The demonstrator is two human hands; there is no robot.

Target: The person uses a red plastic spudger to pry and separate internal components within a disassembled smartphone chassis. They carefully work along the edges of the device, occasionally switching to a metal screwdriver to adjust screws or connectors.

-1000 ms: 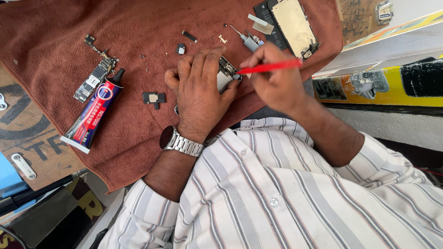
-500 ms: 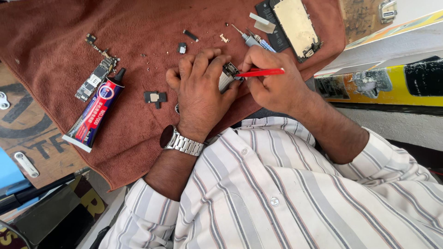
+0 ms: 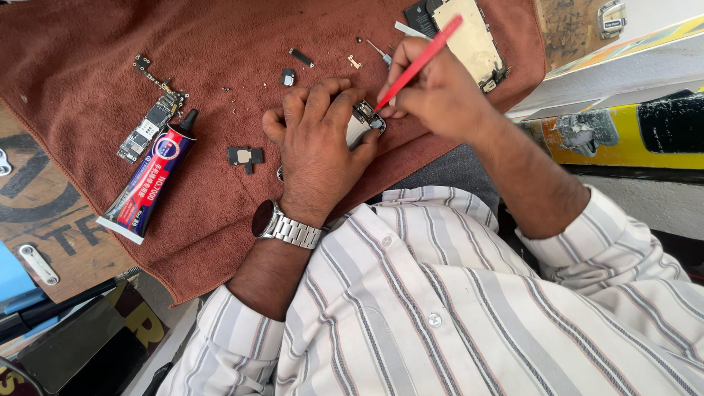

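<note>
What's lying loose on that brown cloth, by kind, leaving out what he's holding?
Glue tube: 1
Circuit board: 1
Screen assembly: 1
Small dark parts: 3
Total: 6, plus specks too small to tell.

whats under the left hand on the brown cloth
A small silver phone part pokes out beside the left hand, and the red tool in the right hand touches it. The rest is covered by the palm, on the brown cloth.
</note>
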